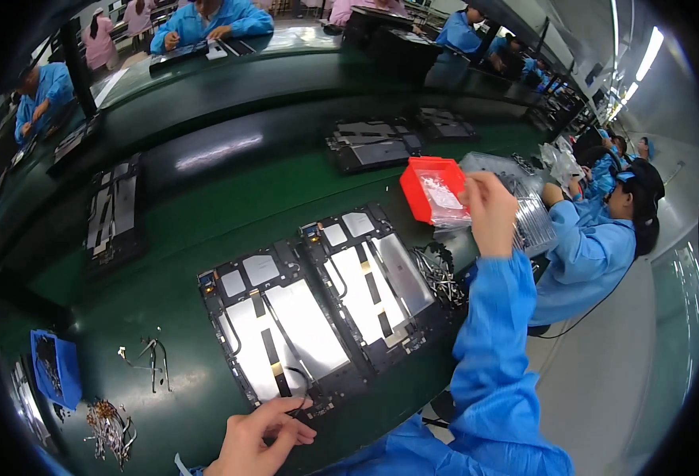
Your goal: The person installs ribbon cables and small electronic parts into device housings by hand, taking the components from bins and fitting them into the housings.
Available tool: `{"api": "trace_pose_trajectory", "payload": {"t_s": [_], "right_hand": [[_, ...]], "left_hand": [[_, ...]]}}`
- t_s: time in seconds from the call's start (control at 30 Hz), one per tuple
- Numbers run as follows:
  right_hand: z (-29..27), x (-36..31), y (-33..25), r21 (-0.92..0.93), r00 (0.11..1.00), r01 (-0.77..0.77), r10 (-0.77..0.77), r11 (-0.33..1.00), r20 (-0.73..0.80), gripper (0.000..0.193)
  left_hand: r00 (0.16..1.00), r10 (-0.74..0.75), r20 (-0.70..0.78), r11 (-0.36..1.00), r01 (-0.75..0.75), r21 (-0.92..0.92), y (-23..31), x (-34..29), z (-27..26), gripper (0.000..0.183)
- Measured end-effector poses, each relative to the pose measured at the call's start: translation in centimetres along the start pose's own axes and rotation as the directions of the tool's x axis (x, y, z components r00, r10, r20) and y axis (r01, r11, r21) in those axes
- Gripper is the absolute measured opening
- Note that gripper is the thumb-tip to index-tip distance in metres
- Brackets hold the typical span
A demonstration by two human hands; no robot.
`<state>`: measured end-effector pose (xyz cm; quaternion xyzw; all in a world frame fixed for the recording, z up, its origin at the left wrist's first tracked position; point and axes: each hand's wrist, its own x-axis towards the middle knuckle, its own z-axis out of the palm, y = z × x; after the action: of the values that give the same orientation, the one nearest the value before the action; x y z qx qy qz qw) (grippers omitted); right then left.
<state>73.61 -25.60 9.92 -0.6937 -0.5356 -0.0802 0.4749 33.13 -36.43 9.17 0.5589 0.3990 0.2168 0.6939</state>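
Observation:
Two opened tablet-like devices, a left one (242, 317) and a right one (349, 278), lie side by side on the green bench, silver battery plates showing. My left hand (262, 440) is at the near edge of the left device, its fingers curled closed on a thin black cable (300, 374) that loops up from the board. Above the right rim of a red bin (419, 194) holding small clear bags, my right hand (490, 213) is raised with fingertips pinched together. Whatever it may hold is too small to make out.
A clear plastic tray (536, 226) and a pile of cables (438, 274) lie right of the devices. At left are a blue bin (65, 373) and loose cables (111, 432). More opened devices (373, 143) rest on the far belt. A co-worker (595, 246) sits close at right.

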Motion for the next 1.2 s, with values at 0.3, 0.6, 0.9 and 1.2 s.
{"api": "trace_pose_trajectory", "payload": {"t_s": [0.3,0.6,0.9,1.2], "right_hand": [[2.9,2.0,3.9,-0.489,0.939,0.338,-0.324,0.804,0.118,0.032],[5.0,-12.9,-17.0,0.65,0.284,0.249,-0.696,0.718,0.66,0.041],[10.9,-15.8,-17.7,0.209,0.246,-0.723,-0.037,0.658,0.969,0.021],[12.0,-15.9,-18.4,0.205,0.326,-0.595,0.001,0.777,0.945,0.021]], "left_hand": [[0.995,-0.096,0.011,0.98,0.097,-0.176,0.1,-0.3,-1.3,0.026],[0.999,-0.024,0.034,0.989,0.028,-0.148,-1.8,-0.5,-3.6,0.03],[0.82,0.56,-0.12,0.519,-0.234,0.822,-3.6,-0.7,-6.5,0.019],[0.769,0.639,-0.025,0.125,-0.072,0.989,-5.1,1.3,-7.2,0.03]]}}
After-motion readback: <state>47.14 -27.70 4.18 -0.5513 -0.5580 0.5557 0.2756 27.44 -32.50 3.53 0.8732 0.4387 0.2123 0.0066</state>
